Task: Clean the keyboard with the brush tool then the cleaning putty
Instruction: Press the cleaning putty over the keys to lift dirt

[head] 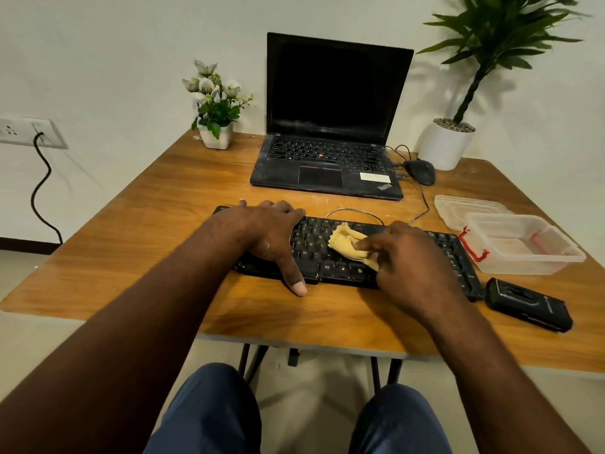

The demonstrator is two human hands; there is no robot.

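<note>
Left hand (265, 231) flat on keyboard (314, 252); right hand (412, 260) pinching putty (347, 242); clear box (510, 265), black tool (527, 304) just right; laptop (327, 165) behind.

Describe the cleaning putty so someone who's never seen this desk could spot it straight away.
On the wooden table, in front of the open laptop, lies a black keyboard. On its middle keys sits the cleaning putty, a crumpled lump that the right hand pinches. It is the only yellow, soft thing among black gear and a clear plastic container.
</note>
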